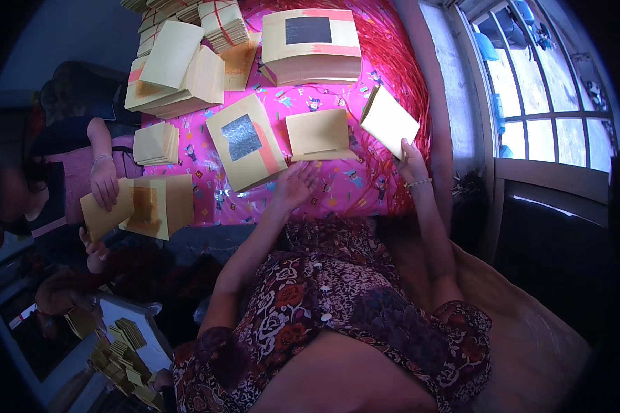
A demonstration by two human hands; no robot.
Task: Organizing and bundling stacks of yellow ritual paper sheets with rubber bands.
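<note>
My right hand grips the lower corner of a folded yellow paper packet, its pale face catching the window light. My left hand is open, palm up, with its fingertips by the lower edge of a half-folded yellow sheet. That sheet lies on the pink patterned table cover, with one flap standing up. Left of it is a larger yellow sheet bearing a silver square and a pink strip. Whether it is one sheet or a thin stack, I cannot tell.
Thick stacks of yellow paper stand at the far side, some bundles tied with red string. Loose red strands run along the right edge. At left a co-worker's hand handles a yellow sheet. A barred window is at right.
</note>
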